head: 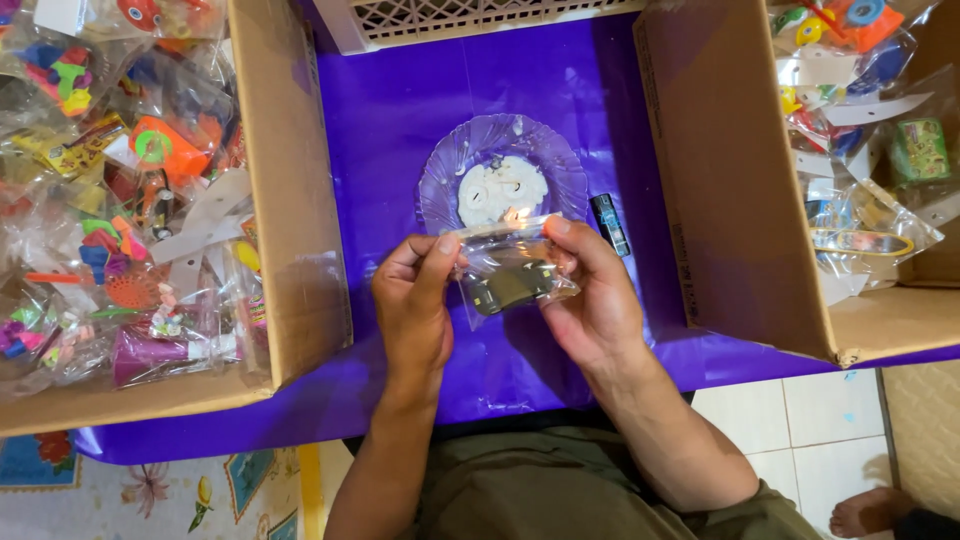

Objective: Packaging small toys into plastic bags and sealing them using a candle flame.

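Both hands were up over the middle of the table, sharing one small clear plastic bag (515,268). The left hand (415,300) pinched the bag's top left corner between thumb and fingertips, and the right hand (592,295) gripped the right edge, thumb on top, fingers curled behind. So neither hand was free, both were clamped on that bag. Inside it sat a dark little toy car (512,285), lying flat near the bottom, so the filling part looked done to me. The top edge was stretched tight between the two hands, and I couldn't tell whether it was already sealed or still open, my guess was that closing it was what was left.

Just beyond the bag, a see-through plate (440,175) rested on the purple table cover (380,110), with a blob of white paste (500,190) in the middle. Another dark toy car (609,224) lay loose just right of the plate, not bagged yet as far as I could see.

On either side stood open cardboard boxes. The left box (290,180) was stuffed with bagged colourful toys, and the right box (720,180) had a pile of them too, so plenty of bags looked finished already. A white lattice basket (450,20) sat at the far edge.
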